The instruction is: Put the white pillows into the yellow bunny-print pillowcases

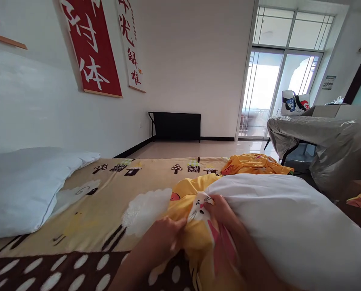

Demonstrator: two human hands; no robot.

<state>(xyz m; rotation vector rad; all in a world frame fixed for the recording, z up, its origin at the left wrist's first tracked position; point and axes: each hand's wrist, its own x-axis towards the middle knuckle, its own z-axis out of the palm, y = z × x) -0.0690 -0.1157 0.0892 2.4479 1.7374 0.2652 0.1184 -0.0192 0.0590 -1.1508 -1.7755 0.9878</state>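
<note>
A yellow pillowcase (pixel 195 238) printed with a white and pink rabbit lies bunched in front of me. My left hand (pixel 168 234) is closed on its left side, thumb pressed onto the cloth. At the rabbit's face, my right hand (pixel 219 210) pinches the fabric beside a plump white pillow (pixel 289 218). The pillow's left end meets the pillowcase; how far it reaches inside is hidden by the cloth and my right hand.
A second white pillow (pixel 26 186) lies at the left on the patterned blanket (pixel 108 214). More yellow cloth (pixel 256 163) is heaped behind the near pillow. A plastic-covered table (pixel 313 125) stands at the right, and a black folded panel (pixel 177 126) leans by the far wall.
</note>
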